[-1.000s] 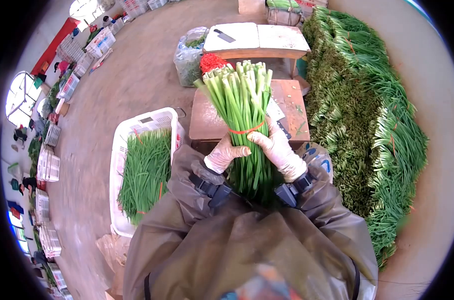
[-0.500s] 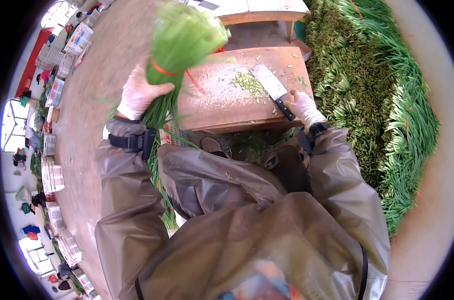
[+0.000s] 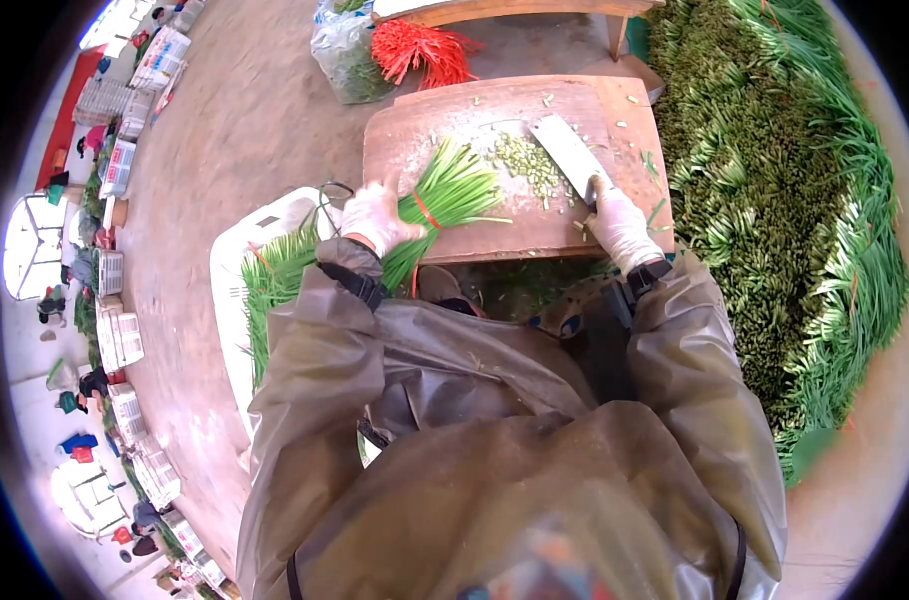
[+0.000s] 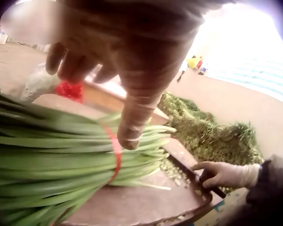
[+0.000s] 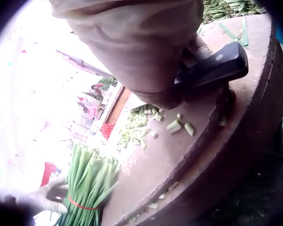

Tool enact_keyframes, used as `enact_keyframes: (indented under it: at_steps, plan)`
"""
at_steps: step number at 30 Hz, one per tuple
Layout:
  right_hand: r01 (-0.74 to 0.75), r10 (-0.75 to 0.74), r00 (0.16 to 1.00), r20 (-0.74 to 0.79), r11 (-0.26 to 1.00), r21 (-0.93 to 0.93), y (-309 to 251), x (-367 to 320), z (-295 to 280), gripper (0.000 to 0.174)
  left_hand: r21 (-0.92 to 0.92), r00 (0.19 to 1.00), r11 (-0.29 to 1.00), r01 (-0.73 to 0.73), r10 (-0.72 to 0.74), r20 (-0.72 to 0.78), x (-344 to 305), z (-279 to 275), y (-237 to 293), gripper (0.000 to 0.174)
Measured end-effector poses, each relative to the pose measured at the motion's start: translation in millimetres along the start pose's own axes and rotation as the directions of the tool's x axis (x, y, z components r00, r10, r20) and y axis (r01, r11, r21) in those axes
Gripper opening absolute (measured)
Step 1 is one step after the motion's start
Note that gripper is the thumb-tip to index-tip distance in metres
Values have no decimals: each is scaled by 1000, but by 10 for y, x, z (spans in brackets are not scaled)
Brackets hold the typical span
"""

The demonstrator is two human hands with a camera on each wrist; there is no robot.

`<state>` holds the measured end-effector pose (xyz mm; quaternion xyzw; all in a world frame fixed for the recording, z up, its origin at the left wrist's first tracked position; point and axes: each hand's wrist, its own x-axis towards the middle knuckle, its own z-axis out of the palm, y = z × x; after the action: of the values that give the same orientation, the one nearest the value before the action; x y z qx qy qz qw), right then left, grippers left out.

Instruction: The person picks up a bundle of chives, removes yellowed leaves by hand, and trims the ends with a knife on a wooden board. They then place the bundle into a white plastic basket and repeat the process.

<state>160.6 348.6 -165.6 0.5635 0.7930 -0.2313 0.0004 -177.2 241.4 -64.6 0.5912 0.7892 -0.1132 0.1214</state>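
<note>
A green-stalked bundle (image 3: 453, 188), tied with a red band, lies on the left of the wooden board (image 3: 515, 237), its pale cut ends towards the cleaver. My gloved left hand (image 3: 373, 218) is beside it, fingers spread. In the left wrist view that hand's thumb (image 4: 132, 127) touches the bundle (image 4: 52, 155) by the band, while the other fingers stand clear of it. My gloved right hand (image 3: 620, 228) grips the cleaver (image 3: 569, 152), its blade flat on the board. The black handle (image 5: 217, 68) shows in the right wrist view.
Chopped stalk bits (image 3: 528, 165) are scattered left of the blade. A white crate (image 3: 230, 290) of greens stands left of the board. Red ties (image 3: 425, 52) and a plastic bag (image 3: 350, 60) are behind. A large heap of greens (image 3: 735, 200) lines the right side.
The bundle, first upright in both hands, was swung left by my left hand and now lies on the board. My right hand left the bundle and took hold of the cleaver.
</note>
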Motion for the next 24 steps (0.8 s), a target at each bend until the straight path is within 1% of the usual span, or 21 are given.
enact_keyframes:
  at_steps: [1,2,3,5,6,7,8,10,11,12,13,14,15,16,17,18,20,21,22,23,24]
  plan:
    - [-26,27,998,-49,999,33,22,12,44,63,3,1000,1000,2,-2,6,54,15,52,103]
    - [-48,54,994,-97,997,65,43,32,77,61,-63,995,996,-69,64,-75,142,23,97,107]
    - [-94,102,992,-68,989,118,47,64,73,61,-26,987,996,-90,85,-134,148,130,267,113]
    - [-104,113,992,-53,984,148,17,48,24,59,54,960,992,-117,127,-251,164,346,607,126]
    - [-117,127,991,-44,977,178,12,51,-6,58,128,950,988,-86,120,-288,190,482,715,128]
    - [-100,118,990,-76,974,205,21,69,14,57,200,939,979,-49,113,-324,213,613,825,131]
    - [-98,116,990,-79,974,203,37,99,31,57,217,913,976,17,73,-401,280,706,853,131]
    - [-191,208,976,-68,961,199,2,96,42,59,224,882,971,80,36,-470,393,688,843,132]
    - [-191,207,976,-64,963,192,13,87,47,59,66,952,996,61,-38,-303,507,640,763,134]
    - [-168,192,979,-67,949,266,24,91,46,53,-95,990,993,71,-82,-118,598,557,703,136]
    - [-143,177,981,-73,930,340,27,103,35,48,-114,983,986,122,-136,-124,673,494,672,115]
    - [-116,164,983,-83,904,411,26,116,21,46,-119,982,985,124,-139,-125,753,446,617,115]
    - [-55,128,976,-174,927,372,-63,59,-5,40,-168,991,981,98,-112,-75,820,402,548,96]
    - [-54,126,977,-174,928,368,-121,65,14,40,-218,996,973,73,-81,-27,870,376,499,78]
    - [-47,106,986,-128,917,396,-172,77,34,39,-286,996,957,53,-70,-48,894,373,471,54]
    - [-43,85,993,-80,905,423,-235,76,63,39,-288,997,956,54,-70,-45,920,384,471,54]
    - [62,-10,989,-146,933,355,-468,44,9,37,-330,995,939,97,-104,-5,946,393,486,53]
    - [94,-43,987,-155,937,337,-576,57,19,36,-344,995,933,102,-101,22,907,343,517,57]
    - [128,-78,983,-164,939,319,-690,65,24,36,-345,994,932,109,-107,25,928,399,513,57]
    - [169,-113,973,-199,942,292,-812,35,-13,33,-323,994,941,104,-113,-8,943,470,506,62]
    - [170,-116,974,-195,941,292,-877,52,26,33,-301,992,948,99,-116,-40,960,538,505,67]
